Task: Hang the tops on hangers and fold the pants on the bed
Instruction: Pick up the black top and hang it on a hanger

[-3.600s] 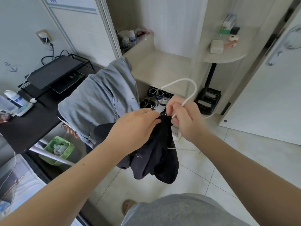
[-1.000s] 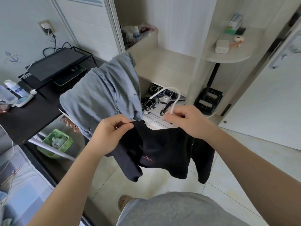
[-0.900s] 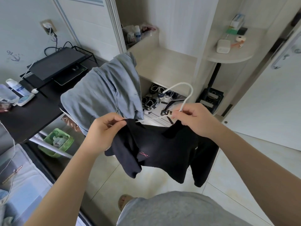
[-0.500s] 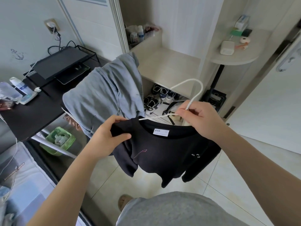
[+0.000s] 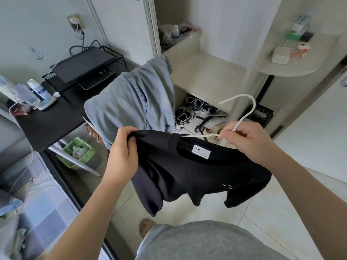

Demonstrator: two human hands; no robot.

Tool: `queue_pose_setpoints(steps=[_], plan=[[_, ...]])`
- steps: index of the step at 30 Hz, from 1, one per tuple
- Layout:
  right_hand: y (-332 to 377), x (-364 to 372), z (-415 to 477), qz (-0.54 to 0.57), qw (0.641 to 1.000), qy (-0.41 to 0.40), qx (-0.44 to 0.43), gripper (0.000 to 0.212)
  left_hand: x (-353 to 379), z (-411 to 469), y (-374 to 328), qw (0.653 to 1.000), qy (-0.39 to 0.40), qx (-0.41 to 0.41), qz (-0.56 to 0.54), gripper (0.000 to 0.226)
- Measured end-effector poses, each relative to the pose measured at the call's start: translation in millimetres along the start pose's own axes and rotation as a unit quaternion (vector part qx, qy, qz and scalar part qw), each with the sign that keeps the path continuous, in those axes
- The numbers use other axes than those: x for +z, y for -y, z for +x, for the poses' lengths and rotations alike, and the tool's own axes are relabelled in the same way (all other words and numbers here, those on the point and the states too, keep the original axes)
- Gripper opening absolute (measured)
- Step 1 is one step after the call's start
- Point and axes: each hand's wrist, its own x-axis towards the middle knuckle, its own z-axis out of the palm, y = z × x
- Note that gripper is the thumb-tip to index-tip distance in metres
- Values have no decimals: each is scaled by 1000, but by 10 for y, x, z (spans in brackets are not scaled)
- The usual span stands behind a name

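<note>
A black top (image 5: 189,175) with a white neck label hangs spread out in front of me on a white hanger (image 5: 242,109), whose hook sticks up above the collar. My right hand (image 5: 249,141) grips the hanger at the base of the hook. My left hand (image 5: 123,152) pinches the top's left shoulder, where one hanger arm runs under the cloth. A grey garment (image 5: 131,102) is draped just behind, beside the desk. A corner of the bed (image 5: 28,199) shows at the lower left.
A black desk (image 5: 48,121) with a monitor stand, bottles and cables stands on the left. A green bin (image 5: 77,152) sits under it. The open wardrobe (image 5: 206,76) ahead holds shoes low down. A rounded shelf (image 5: 293,64) carries small items. Pale tiled floor lies to the right.
The bunched black top has been opened out and spread over the hanger. My left hand moved outward to its shoulder. The hanger's hook has risen and the neck label now faces me.
</note>
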Motion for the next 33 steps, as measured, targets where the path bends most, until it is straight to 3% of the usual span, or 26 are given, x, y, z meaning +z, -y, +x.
queue_pose_setpoints(steps=[6, 11, 14, 17, 20, 24, 28, 30, 33], plan=[[31, 13, -26, 91, 996, 1, 17, 21, -62, 143, 23, 995, 50, -1, -88, 37], [0, 19, -41, 142, 989, -27, 41, 21, -132, 179, -89, 991, 96, 78, -45, 32], [-8, 62, -48, 137, 989, -37, 51, 20, -98, 142, -156, 984, 151, 68, -69, 13], [-4, 115, -57, 117, 991, -25, 52, 23, -56, 79, -200, 987, 132, 80, -40, 25], [-4, 121, -65, 115, 991, -24, 63, 23, -39, 33, -212, 979, 114, 167, 39, 23], [-10, 98, -66, 154, 984, -20, 85, 24, 13, -39, -252, 961, 113, 228, 109, 39], [2, 89, -83, 161, 983, -10, 89, 25, 119, -66, -300, 963, 24, 231, 139, 25], [0, 71, -83, 160, 982, -19, 95, 27, 138, -41, -330, 958, 29, 243, 151, 19], [-15, 17, -82, 145, 984, -28, 100, 28, 97, 25, -363, 940, 82, 289, 162, 29]])
